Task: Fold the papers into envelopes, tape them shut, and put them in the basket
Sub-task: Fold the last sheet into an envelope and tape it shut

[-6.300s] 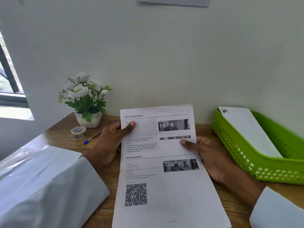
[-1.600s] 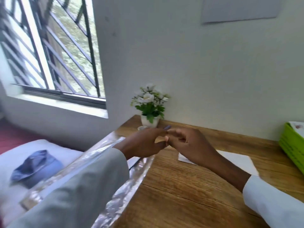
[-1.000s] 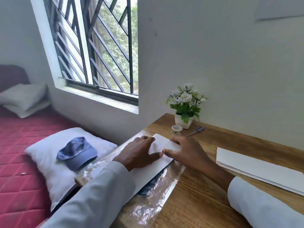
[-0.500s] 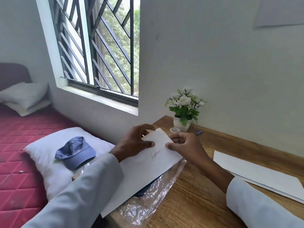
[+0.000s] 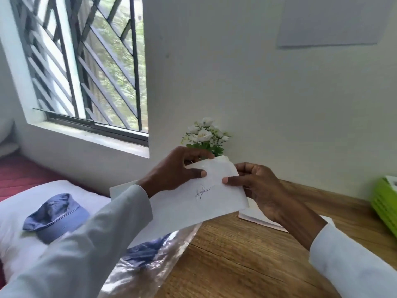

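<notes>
Head view: left hand [image 5: 178, 171] and right hand [image 5: 255, 186] each pinched envelope [image 5: 199, 201] raised off desk's [image 5: 247, 254] left edge, probably to open its mouth.

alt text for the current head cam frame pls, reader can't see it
Both hands, left hand and right hand, hold a signed white envelope up over a wooden desk. A green basket sits at the right edge; white flowers stand behind by the wall.

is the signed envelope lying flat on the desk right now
No, the envelope is held up off the desk, with the left hand and the right hand pinching its upper end.
</notes>
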Demonstrator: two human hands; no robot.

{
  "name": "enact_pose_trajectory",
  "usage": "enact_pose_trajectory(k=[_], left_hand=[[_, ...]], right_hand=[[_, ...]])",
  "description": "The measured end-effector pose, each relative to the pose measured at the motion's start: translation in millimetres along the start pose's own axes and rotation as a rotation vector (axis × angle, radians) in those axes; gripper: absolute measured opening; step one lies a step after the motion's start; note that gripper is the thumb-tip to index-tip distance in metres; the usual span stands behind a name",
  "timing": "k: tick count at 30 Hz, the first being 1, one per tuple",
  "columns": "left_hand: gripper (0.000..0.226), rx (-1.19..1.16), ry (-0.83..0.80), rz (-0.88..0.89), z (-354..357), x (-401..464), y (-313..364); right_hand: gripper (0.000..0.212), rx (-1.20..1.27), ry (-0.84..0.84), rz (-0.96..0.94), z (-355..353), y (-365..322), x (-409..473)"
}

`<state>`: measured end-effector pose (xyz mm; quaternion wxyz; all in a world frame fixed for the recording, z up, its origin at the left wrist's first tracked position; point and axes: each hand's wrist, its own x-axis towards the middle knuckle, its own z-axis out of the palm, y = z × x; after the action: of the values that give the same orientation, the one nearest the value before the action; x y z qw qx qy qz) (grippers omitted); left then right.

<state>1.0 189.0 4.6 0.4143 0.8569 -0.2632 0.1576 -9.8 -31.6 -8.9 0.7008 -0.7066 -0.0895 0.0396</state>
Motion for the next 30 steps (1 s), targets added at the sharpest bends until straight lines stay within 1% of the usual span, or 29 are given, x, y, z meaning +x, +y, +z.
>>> enact_pose_trajectory(k=[4, 7, 12, 16, 18, 20, 23, 25, 28, 29, 30], left_hand=[[0.038, 0.021, -0.071, 0.067, 34, 27, 15], [0.036, -0.034, -0.149, 0.113, 72, 48, 33], [0.036, -0.104, -0.250, 0.180, 129, 70, 55], [0.037, -0.085, -0.276, 0.211, 162, 79, 65], [0.037, -0.065, -0.284, 0.217, 171, 83, 67], [0.036, -0.054, -0.295, 0.221, 177, 86, 69], [0.036, -0.070, -0.305, 0.236, 179, 88, 73], [0.036, -0.083, -0.300, 0.247, 179, 88, 75], [0.036, -0.088, -0.280, 0.235, 178, 87, 73], [0.038, -0.050, -0.258, 0.235, 176, 85, 74], [0.044, 0.025, -0.236, 0.253, 175, 82, 73]], right_hand=[[0.026, -0.081, 0.162, -0.112, -39, -2, -21], [0.027, -0.155, 0.305, -0.182, -74, 0, -41], [0.030, -0.296, 0.496, -0.181, -123, 11, -68], [0.024, -0.345, 0.577, -0.176, -150, 17, -84], [0.019, -0.337, 0.586, -0.163, -158, 19, -89], [0.020, -0.329, 0.578, -0.136, -164, 20, -91], [0.039, -0.293, 0.588, -0.117, -166, 22, -89], [0.046, -0.246, 0.565, -0.099, -163, 24, -87], [0.043, -0.097, 0.481, -0.074, -158, 26, -86], [0.042, -0.067, 0.466, -0.067, -158, 27, -85], [0.042, -0.023, 0.456, -0.065, -157, 27, -85]])
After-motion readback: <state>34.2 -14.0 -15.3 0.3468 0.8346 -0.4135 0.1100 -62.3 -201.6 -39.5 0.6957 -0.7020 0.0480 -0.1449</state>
